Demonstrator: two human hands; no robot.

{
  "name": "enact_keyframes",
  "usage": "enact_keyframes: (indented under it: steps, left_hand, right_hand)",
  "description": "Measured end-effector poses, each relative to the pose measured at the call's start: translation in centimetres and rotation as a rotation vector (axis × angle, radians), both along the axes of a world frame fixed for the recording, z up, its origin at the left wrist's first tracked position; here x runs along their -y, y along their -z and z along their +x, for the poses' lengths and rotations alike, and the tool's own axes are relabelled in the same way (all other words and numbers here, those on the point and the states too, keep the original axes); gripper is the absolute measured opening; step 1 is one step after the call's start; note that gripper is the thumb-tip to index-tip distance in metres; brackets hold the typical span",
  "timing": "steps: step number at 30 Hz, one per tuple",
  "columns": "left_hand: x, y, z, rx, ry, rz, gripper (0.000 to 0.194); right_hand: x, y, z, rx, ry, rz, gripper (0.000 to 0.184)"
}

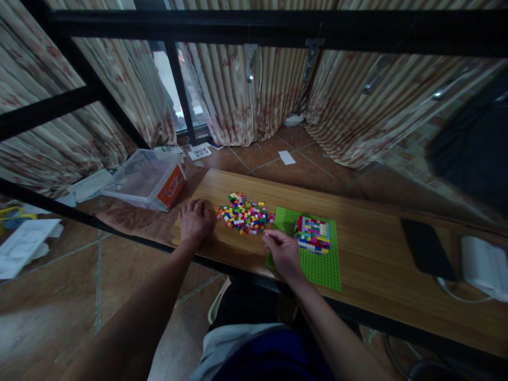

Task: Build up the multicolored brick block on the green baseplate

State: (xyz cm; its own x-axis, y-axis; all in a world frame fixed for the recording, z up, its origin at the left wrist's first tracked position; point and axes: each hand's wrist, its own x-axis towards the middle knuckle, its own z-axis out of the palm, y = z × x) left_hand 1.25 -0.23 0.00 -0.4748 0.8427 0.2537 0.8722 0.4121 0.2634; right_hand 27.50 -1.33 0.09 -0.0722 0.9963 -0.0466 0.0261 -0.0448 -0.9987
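Note:
A heap of small coloured bricks (244,214) lies on the wooden table (369,248). To its right is a green baseplate (321,264) carrying a square multicoloured block of stacked bricks (312,234). My left hand (194,221) rests on the table just left of the heap, its fingers curled under. My right hand (281,250) sits at the baseplate's left edge between the heap and the block, fingertips pinched together; what they hold is too small to make out.
A dark phone (426,247) and a white device (484,267) with a cable lie at the table's right end. A clear plastic tub (146,180) with an orange label sits on the tiled floor at left. Black metal bars (254,29) and curtains stand behind.

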Motion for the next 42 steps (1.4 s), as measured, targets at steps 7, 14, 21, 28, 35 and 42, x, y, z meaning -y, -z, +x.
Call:
enact_keyframes:
  steps: [7,14,21,28,35,42]
  left_hand:
    - [0.0,0.0,0.0,0.005,-0.004,0.004,0.043]
    - [0.0,-0.1,0.1,0.009,0.0,0.001,0.043]
    - [0.0,-0.1,0.0,0.003,0.003,-0.005,0.044]
    - [0.0,-0.2,0.1,0.019,-0.004,-0.008,0.043]
    - [0.1,-0.2,0.1,0.022,0.003,-0.002,0.044]
    - [-0.1,0.1,-0.2,0.006,0.005,0.008,0.043]
  right_hand:
    - [-0.8,0.7,-0.4,0.113,0.039,0.082,0.03]
    - [-1.7,1.2,-0.8,0.281,0.062,0.141,0.028]
    - [-2.6,0.9,-0.9,0.51,0.06,0.339,0.021]
    - [-2.7,0.7,-0.9,0.521,0.045,0.355,0.018]
    - [-0.1,-1.5,0.7,0.38,-0.017,0.399,0.023]
    - [3.1,-2.1,5.6,0.322,0.008,0.266,0.019]
